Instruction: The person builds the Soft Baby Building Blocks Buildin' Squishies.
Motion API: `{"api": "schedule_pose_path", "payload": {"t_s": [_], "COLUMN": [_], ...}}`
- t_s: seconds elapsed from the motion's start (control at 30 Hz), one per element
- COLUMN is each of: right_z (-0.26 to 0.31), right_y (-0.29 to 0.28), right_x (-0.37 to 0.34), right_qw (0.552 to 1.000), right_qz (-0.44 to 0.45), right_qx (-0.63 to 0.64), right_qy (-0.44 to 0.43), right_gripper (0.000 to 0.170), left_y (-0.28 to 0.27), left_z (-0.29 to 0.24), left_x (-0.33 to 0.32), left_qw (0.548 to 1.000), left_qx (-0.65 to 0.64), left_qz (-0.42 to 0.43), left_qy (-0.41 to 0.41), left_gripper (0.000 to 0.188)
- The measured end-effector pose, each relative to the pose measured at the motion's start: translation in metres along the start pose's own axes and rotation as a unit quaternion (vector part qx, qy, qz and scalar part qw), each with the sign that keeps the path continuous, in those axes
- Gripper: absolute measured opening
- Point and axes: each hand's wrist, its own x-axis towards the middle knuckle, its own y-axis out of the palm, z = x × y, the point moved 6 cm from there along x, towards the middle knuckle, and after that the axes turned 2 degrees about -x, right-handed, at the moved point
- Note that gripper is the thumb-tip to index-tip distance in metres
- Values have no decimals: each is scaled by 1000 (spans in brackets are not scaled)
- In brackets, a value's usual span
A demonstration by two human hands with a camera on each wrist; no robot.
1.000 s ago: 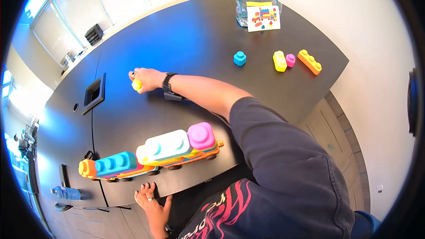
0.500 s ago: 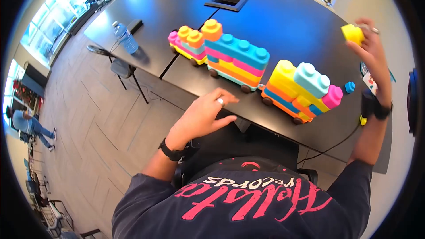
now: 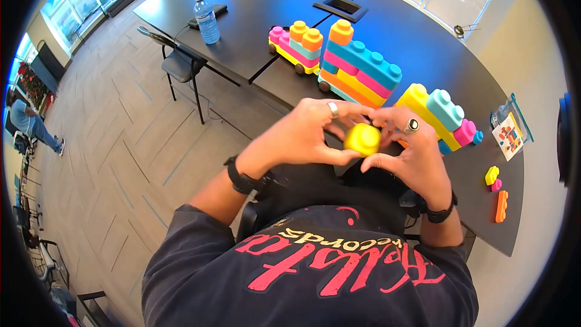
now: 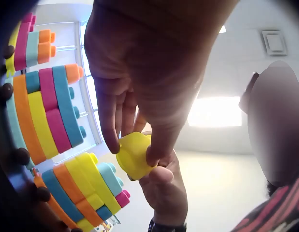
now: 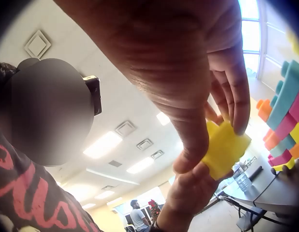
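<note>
In the head view, a single-stud yellow block [image 3: 362,139] sits between both hands, in front of the chest. My left hand [image 3: 296,132] pinches it from one side with thumb and fingers. From the other side my right hand [image 3: 417,152] holds it too; its fingers and thumb bend round the block in the right wrist view. Just beyond the hands stands a train of stacked toy blocks on wheels: a small front car [image 3: 295,45], a tall middle car [image 3: 361,68] and a rear car [image 3: 437,111]. The hands partly hide the rear car's lower side.
Loose yellow [image 3: 492,175], pink [image 3: 497,185] and orange [image 3: 502,206] blocks lie on the table's right side. A clear zip bag [image 3: 514,115] with a picture card [image 3: 507,136] stands behind them. Further left are a water bottle [image 3: 207,21] and a chair [image 3: 181,63].
My right hand has brought the yellow block from the far table to the chest. The left hand has risen from the table's edge and met it there. The head view has turned.
</note>
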Motion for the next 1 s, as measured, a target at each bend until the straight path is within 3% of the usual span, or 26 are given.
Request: {"api": "schedule_pose_path", "payload": {"t_s": [0.07,0.13,0.2,0.3,0.37,0.4,0.5,0.53,0.63,0.73,0.8,0.83,0.87,0.93,1.0], "right_z": [-1,-5,-13,-33,-46,-54,-65,-69,-70,-73,-60,-63,-68,-65,-82], "right_y": [4,-7,-17,-20,-20,-17,-15,-15,-23,-41,-65,-71,-73,-78,-80], "right_x": [0,-2,-12,-32,-49,-58,-80,-87,-104,-119,-123,-125,-123,-110,-109], "right_qw": [999,995,994,989,987,984,980,978,977,978,942,926,926,866,867], "right_qz": [-26,-97,-99,-88,-76,-66,-62,-54,-71,-105,-227,-239,-237,-270,-268], "right_qx": [22,11,36,104,101,100,99,94,57,-6,-228,-275,-275,-415,-411], "right_qy": [-1,-9,1,63,98,134,164,178,194,182,102,102,103,76,83], "right_gripper": [69,68,58,39,39,38,37,37,36,33,34,45,45,61,70], "left_y": [-28,-85,-163,-243,-269,-281,-277,-272,-258,-253,-253,-253,-253,-253,-253], "left_z": [2,8,40,83,123,139,163,163,169,168,167,168,168,167,167], "left_x": [-4,-4,2,35,64,78,102,107,117,119,118,117,116,116,118], "left_qw": [994,978,968,954,963,964,934,934,861,872,867,862,862,868,878], "left_qx": [103,198,207,278,238,238,307,306,453,432,440,448,447,438,416], "left_qz": [19,-61,-139,-110,-24,-24,90,89,153,170,173,178,178,179,184], "left_qy": [-17,-7,-8,-26,-121,-118,-163,-162,-176,-156,-158,-158,-160,-148,-146], "left_gripper": [60,53,50,52,53,53,56,56,55,53,52,51,51,50,50]}}
